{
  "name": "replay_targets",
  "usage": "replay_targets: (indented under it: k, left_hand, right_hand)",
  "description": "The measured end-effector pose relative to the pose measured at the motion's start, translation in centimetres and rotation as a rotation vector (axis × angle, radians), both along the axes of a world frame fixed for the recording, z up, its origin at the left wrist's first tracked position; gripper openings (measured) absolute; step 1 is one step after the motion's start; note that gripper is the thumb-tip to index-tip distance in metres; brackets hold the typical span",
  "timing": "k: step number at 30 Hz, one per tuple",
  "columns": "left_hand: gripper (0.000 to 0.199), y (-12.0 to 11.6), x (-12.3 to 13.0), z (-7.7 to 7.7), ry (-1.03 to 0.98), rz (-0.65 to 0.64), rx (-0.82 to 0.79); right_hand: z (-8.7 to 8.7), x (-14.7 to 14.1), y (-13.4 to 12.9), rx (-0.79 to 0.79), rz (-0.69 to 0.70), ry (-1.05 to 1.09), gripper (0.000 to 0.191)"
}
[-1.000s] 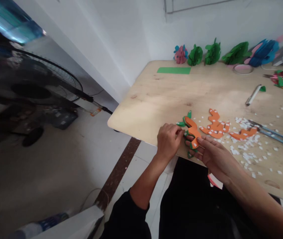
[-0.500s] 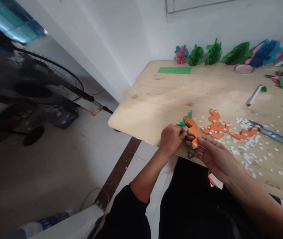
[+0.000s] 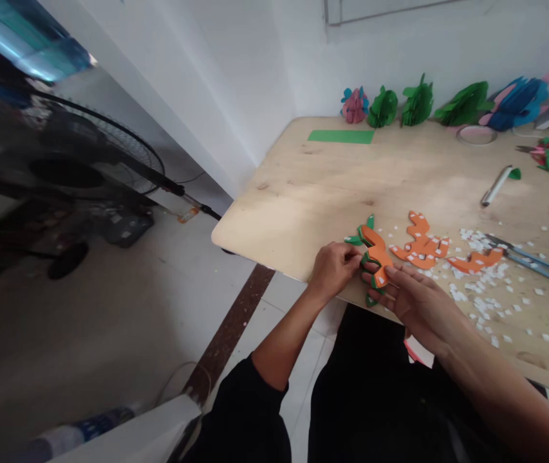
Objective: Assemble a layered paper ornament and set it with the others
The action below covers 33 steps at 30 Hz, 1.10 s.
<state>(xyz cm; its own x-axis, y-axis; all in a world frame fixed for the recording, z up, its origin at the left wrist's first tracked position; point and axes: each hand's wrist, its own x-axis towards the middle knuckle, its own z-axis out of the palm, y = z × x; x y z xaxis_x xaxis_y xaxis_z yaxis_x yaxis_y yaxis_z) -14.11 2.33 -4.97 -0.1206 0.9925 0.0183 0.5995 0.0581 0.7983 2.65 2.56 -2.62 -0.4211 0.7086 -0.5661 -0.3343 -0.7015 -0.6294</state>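
Note:
My right hand grips a stack of curvy paper cutouts, orange on top with green layers beneath, between thumb and fingers. Small white squares dot its edges. At the stack's left side, my left hand is closed in a pinch; what lies between its fingertips is too small to make out. Green paper tips stick out above and below the stack. Just right of it, more orange cutouts with white squares lie on the table, and another orange piece rests farther right.
Many loose white squares are scattered over the wooden table. Light-blue snips, a white pen, a tape roll and a green strip lie there too. Folded paper figures line the wall. A fan stands left.
Both hands stay almost still around the paper stack. The whole view has shifted very slightly.

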Motion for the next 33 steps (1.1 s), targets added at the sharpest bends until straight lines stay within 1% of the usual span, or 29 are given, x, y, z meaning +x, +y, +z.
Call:
replay_targets:
  k: [4, 9, 11, 13, 15, 18, 21, 24, 30, 33]
  left_hand:
    - [0.013, -0.2, 0.1, -0.5, -0.019, 0.026, 0.039]
    - [0.009, -0.9, 0.0, -0.2, 0.059, 0.048, 0.135]
    - [0.005, -1.1, -0.1, 0.0, 0.106, 0.026, 0.181]
    - [0.007, -1.3, -0.1, 0.2, 0.145, -0.011, 0.205]
    - [0.011, -1.2, -0.1, 0.2, 0.176, -0.044, 0.207]
    - [0.011, -1.0, 0.0, 0.1, 0.228, -0.062, 0.182]
    - [0.008, -0.8, 0.1, 0.1, 0.319, -0.068, 0.164]
    - [0.009, -0.8, 0.1, 0.1, 0.446, -0.092, 0.189]
    - [0.022, -0.8, 0.0, -0.2, 0.661, -0.187, 0.318]
    - [0.021, -0.8, -0.1, -0.4, 0.768, -0.221, 0.389]
  right_hand:
    - [0.0, 0.0, 0.0, -0.018, -0.019, 0.002, 0.016]
    - [0.1, 0.0, 0.0, -0.009, 0.004, -0.014, 0.015]
    - [0.2, -0.1, 0.0, 0.0, 0.015, -0.02, 0.015]
    - [0.3, -0.1, 0.0, 0.003, 0.014, -0.02, 0.016]
    - [0.3, -0.1, 0.0, -0.001, 0.007, -0.017, 0.017]
    - [0.2, 0.0, 0.1, 0.008, 0.006, -0.019, 0.018]
    - [0.0, 0.1, 0.1, 0.025, 0.022, -0.031, 0.018]
    - [-0.1, 0.1, 0.1, 0.022, 0.028, -0.031, 0.018]
    - [-0.1, 0.1, 0.1, 0.016, 0.017, -0.001, 0.017]
    - [-0.1, 0.1, 0.1, 0.027, 0.026, -0.008, 0.017]
